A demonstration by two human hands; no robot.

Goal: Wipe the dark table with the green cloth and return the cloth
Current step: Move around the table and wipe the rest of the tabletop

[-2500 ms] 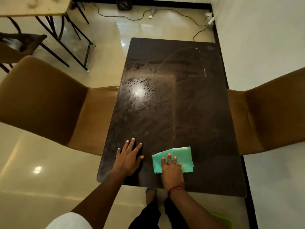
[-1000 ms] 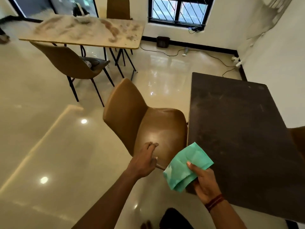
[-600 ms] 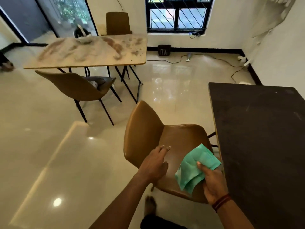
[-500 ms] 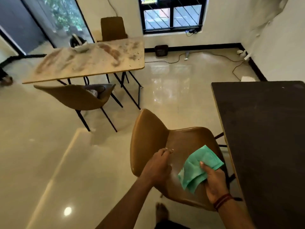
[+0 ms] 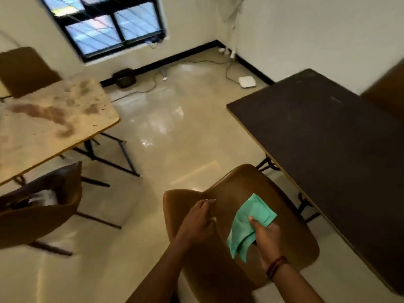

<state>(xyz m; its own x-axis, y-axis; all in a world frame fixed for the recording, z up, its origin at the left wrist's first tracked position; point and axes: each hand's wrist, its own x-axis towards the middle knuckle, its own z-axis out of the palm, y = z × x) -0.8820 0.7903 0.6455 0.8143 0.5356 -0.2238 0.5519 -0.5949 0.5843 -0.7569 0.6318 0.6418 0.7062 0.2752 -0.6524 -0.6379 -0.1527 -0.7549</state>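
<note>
Right hand: your right hand (image 5: 267, 238) grips the green cloth (image 5: 251, 224), thumb pressed on top of the fabric and the other fingers closed beneath it; a reddish-brown band sits at the wrist.
Green cloth: held in the air over the seat of the nearest chair, loosely folded, one corner hanging down past your palm. It is off the tabletop and does not touch it.
Left hand: your left hand (image 5: 197, 223) rests on the nearest brown chair (image 5: 220, 193) where backrest meets seat, fingers curled over the edge. It holds nothing besides the chair.
Nearest brown chair: directly below both hands, just beside the long edge of the dark tabletop, with its black legs showing under that edge.
Dark tabletop: the dark tabletop (image 5: 332, 136) lies to your right, well lit, with nothing on it; faint dull streaks show on the surface.
Far side of it: part of another brown chair (image 5: 387, 90) shows at the right edge, against the wall.
Left of view: a light tabletop (image 5: 50, 125) with brown stains, and a second brown chair (image 5: 39, 206) in front of it; something white lies in that seat, too blurred to identify.
Floor: glossy cream floor (image 5: 170, 132), with cables and a white flat box (image 5: 247, 81) near the black skirting under the window (image 5: 109, 25).
</note>
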